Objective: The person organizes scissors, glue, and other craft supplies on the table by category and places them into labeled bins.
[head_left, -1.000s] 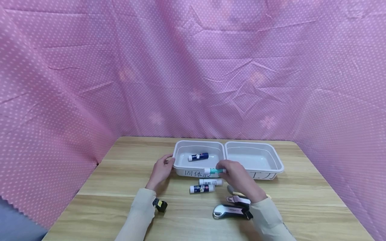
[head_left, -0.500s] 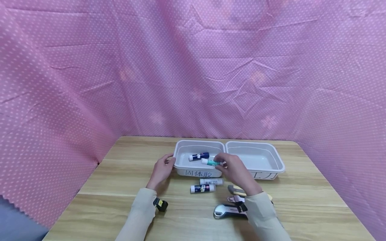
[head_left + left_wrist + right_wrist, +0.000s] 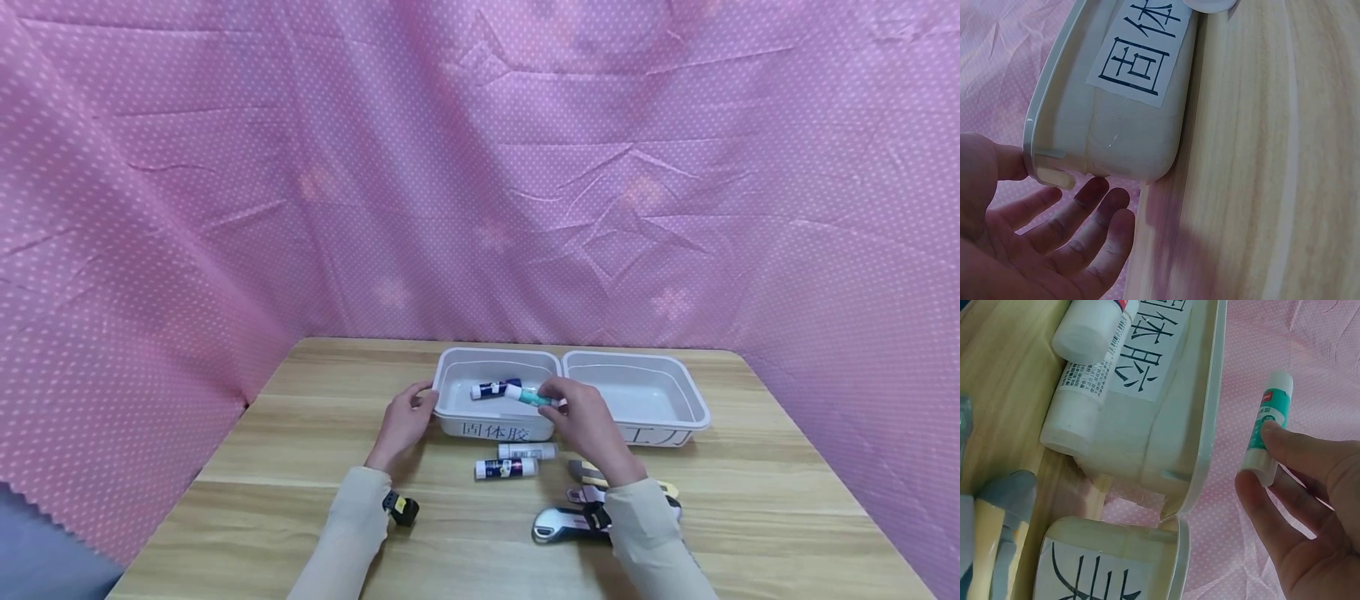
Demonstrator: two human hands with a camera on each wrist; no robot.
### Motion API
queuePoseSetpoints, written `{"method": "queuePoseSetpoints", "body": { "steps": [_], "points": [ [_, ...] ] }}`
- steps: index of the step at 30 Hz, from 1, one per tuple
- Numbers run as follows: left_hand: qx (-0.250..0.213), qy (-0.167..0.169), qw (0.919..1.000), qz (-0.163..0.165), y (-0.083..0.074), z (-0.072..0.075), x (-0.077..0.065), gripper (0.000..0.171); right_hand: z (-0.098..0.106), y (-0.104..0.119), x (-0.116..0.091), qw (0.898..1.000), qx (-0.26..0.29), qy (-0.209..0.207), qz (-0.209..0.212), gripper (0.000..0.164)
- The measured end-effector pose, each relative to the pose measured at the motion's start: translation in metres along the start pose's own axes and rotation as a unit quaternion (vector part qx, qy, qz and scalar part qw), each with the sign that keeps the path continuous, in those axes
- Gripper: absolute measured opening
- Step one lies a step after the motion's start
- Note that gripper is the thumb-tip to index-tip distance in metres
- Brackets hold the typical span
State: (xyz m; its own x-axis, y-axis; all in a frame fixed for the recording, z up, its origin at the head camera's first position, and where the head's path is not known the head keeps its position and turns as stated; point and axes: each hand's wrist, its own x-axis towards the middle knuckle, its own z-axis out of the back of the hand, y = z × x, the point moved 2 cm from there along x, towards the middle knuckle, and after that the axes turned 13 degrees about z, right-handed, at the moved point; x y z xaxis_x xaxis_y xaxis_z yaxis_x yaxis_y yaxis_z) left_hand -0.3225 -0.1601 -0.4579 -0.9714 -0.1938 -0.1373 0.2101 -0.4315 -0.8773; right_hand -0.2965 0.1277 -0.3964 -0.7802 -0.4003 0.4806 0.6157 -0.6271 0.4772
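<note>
1. Head: the green glue stick [image 3: 532, 398] is held over the left tray [image 3: 452, 426].
2. Left wrist: the tray is touched, apparently for steadying, by the left hand [image 3: 1010, 253], fingers spread.
3. Right wrist: the stick's end is pinched by the right hand [image 3: 1332, 556], probably for clearance.

Both bins [image 3: 1135, 137] are smooth plastic with a low sheen. Their labels [image 3: 1141, 62] are flat, matt paper. The green glue stick [image 3: 1272, 411] is smooth, faintly glossy plastic. The bench [image 3: 247, 500] shows smooth wood grain with a satin finish. The silver knife [image 3: 555, 525] has a metallic-looking finish; the yellow knife [image 3: 986, 540] appears matt plastic. The backdrop [image 3: 480, 167] is creased, matt cloth.
</note>
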Motion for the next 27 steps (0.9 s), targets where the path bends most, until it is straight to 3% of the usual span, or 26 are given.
{"method": "queuePoseSetpoints", "body": {
  "steps": [27],
  "points": [
    [0.001,-0.003,1.0,-0.004,0.001,-0.001,0.001,0.044,-0.014,-0.014,-0.001,1.0,-0.018,-0.005,-0.022,0.015]
  ]
}}
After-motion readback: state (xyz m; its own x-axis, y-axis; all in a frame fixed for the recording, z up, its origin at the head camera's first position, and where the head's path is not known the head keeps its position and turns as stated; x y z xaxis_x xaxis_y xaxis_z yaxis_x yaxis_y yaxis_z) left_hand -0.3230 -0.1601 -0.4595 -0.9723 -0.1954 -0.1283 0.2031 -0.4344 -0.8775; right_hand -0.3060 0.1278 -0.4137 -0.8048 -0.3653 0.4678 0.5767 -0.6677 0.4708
